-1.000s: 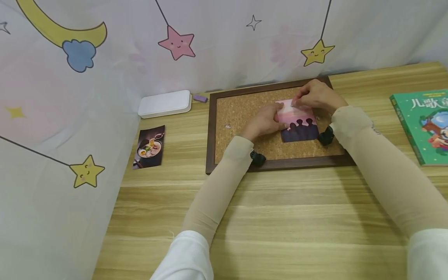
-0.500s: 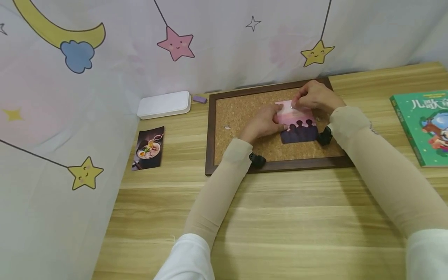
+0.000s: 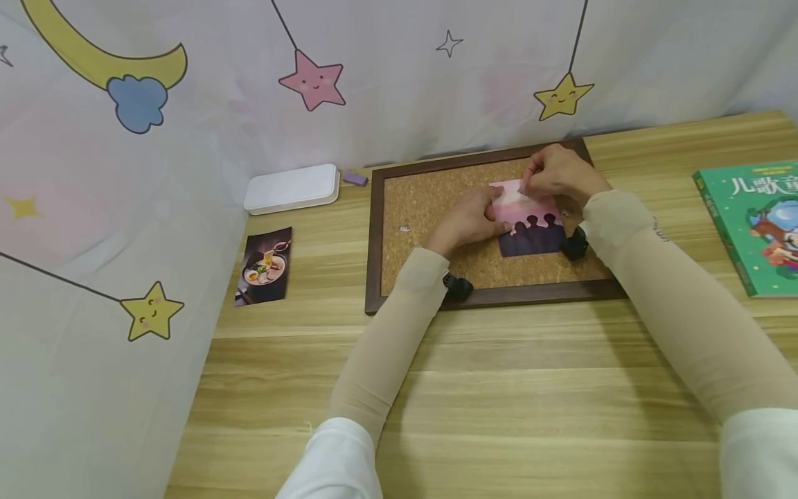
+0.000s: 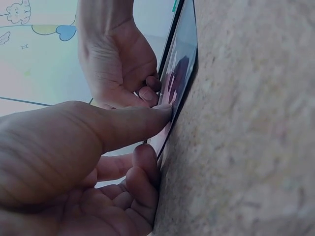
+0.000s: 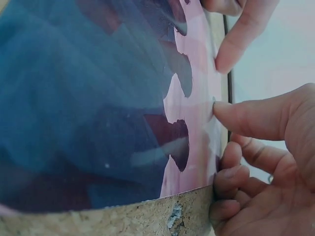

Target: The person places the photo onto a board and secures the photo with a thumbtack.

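Note:
A photo (image 3: 530, 235) with dark silhouettes against a pink sky lies on the framed corkboard (image 3: 430, 194). Along its left side my left hand (image 3: 470, 218) presses it, the thumb (image 4: 147, 123) reaching straight onto the picture and the index finger near the top left corner. Over the upper part of the photo, my right hand (image 3: 561, 173) pinches a small push pin (image 5: 214, 100) between thumb and index finger; most of it is hidden by the fingertips. Its other fingers curl near the photo's edge in the right wrist view.
Clear pins (image 3: 405, 227) also sit in the cork. Left of the board lie a ramen photo (image 3: 264, 267), a white case (image 3: 291, 188) and a purple eraser (image 3: 355, 179). A green book (image 3: 754, 229) lies at the right. A printed curtain (image 3: 399, 90) hangs behind.
Hands, photo and board hold nearly the same places. The head view has shifted very slightly.

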{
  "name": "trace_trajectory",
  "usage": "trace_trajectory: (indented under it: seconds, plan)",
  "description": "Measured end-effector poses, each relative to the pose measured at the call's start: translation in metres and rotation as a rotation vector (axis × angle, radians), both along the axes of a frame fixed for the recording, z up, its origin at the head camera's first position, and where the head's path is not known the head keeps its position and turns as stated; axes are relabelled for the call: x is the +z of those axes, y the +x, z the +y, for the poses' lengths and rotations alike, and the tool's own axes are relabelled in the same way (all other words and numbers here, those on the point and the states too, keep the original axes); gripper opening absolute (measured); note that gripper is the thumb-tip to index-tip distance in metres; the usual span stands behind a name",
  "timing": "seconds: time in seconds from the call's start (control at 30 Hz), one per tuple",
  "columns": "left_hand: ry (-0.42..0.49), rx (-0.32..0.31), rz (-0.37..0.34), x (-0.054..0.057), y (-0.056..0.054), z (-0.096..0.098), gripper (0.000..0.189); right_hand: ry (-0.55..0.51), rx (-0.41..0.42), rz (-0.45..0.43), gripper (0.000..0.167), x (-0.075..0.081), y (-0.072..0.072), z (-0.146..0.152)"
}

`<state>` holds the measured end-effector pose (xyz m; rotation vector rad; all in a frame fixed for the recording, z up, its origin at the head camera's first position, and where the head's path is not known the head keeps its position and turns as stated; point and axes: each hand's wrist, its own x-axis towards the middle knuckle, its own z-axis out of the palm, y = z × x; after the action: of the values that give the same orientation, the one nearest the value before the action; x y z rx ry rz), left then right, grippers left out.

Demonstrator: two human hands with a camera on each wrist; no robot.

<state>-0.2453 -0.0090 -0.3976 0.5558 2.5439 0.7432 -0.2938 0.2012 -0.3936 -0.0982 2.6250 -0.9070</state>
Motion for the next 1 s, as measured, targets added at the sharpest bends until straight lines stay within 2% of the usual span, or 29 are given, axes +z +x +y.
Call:
trace_trajectory:
  seconds: [0.17,0.37,0.5,0.63,0.77,0.83,1.0]
  plan:
    - [0.004,0.005,0.011,0.0,0.001,0.0,0.075,-0.014,0.016,0.008,0.013,-0.001,0.001,0.001]
    - [0.023,0.005,0.015,0.001,0.001,-0.002,0.074,-0.046,-0.006,0.006,0.021,-0.002,0.003,0.004]
    - [0.094,0.017,-0.013,0.001,0.0,-0.007,0.073,-0.068,-0.02,-0.02,0.025,-0.002,0.004,0.003]
    - [0.194,0.029,-0.064,0.001,0.0,-0.018,0.073,-0.085,-0.035,-0.055,0.03,-0.003,0.004,0.002]
    - [0.291,0.035,-0.103,0.003,0.005,-0.029,0.074,-0.097,-0.03,-0.05,0.036,-0.001,0.005,0.003]
    - [0.322,0.045,-0.092,0.004,0.008,-0.036,0.073,-0.117,-0.033,-0.05,0.039,0.0,0.006,0.004]
    - [0.309,0.082,-0.023,0.012,0.011,-0.067,0.073,-0.142,-0.051,-0.027,0.051,0.005,0.007,0.009]
